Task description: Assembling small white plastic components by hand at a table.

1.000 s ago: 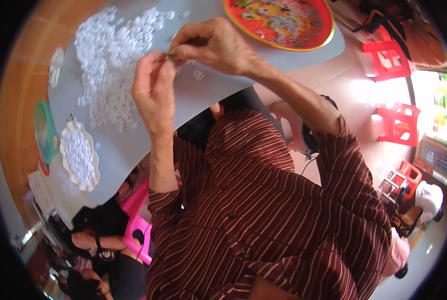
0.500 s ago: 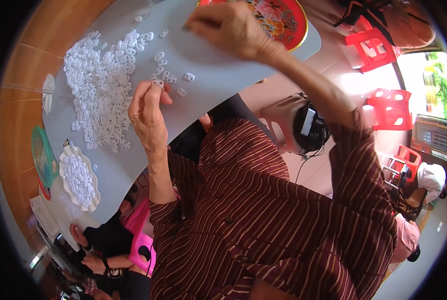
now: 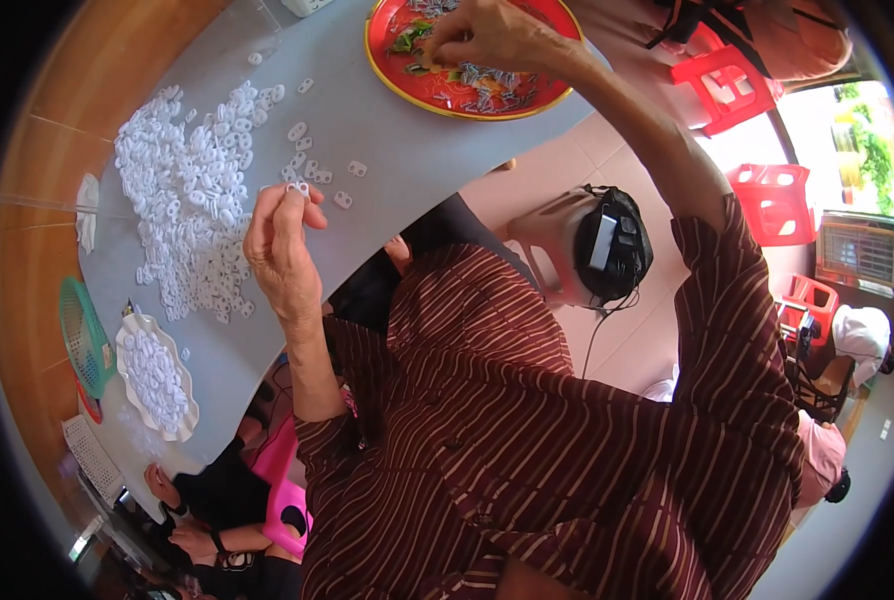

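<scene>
My left hand (image 3: pixel 285 250) is closed in a pinch, holding up a small white plastic piece with two holes (image 3: pixel 297 188) between thumb and fingertips. Just beyond it, a few loose white pieces (image 3: pixel 308 168) lie on the grey table (image 3: pixel 387 165). My right hand (image 3: pixel 492 38) is over the round red tray (image 3: pixel 392 88) at the far side, fingers bent together. Whatever those fingers pinch, if anything, is too small to make out. Many thin grey pins (image 3: pixel 502 88) lie scattered in the tray over its flower print.
A large heap of white pieces (image 3: pixel 192 170) covers the table's left. Nearer stand a scalloped white dish (image 3: pixel 189 425) of similar pieces and a green basket (image 3: pixel 85 340). Another person's hands (image 3: pixel 195 540) show at lower left. A stool with a black bag (image 3: pixel 612 250) stands at right.
My right hand has moved from above the table to the tray, and the tray shows more fully. My left hand still holds the white piece. The whole view has shifted slightly.
</scene>
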A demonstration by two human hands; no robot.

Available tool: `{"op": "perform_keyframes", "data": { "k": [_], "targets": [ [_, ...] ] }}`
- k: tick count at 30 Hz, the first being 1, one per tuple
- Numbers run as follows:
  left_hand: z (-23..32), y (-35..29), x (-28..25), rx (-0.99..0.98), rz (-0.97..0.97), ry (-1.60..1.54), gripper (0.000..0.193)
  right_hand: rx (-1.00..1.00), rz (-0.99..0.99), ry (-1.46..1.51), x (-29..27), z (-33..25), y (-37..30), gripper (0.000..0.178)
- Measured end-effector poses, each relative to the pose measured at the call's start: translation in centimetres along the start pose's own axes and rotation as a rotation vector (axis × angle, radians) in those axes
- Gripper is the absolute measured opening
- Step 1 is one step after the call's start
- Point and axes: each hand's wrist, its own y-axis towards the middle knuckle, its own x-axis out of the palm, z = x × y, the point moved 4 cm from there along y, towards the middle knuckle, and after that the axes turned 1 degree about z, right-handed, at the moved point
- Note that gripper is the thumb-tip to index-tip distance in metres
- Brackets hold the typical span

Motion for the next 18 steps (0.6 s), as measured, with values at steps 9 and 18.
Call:
{"op": "perform_keyframes", "data": {
  "k": [9, 18],
  "targets": [
    [0.1, 0.0, -0.1, -0.008, 0.001, 0.009, 0.018, 0.057, 0.225, -0.079, -1.8, -0.3, -0.5, 0.016],
    [0.1, -0.1, -0.1, 0.01, -0.004, 0.017, 0.017, 0.042, -0.056, -0.295, 0.2, -0.2, 0.5, 0.013]
  ]
}}
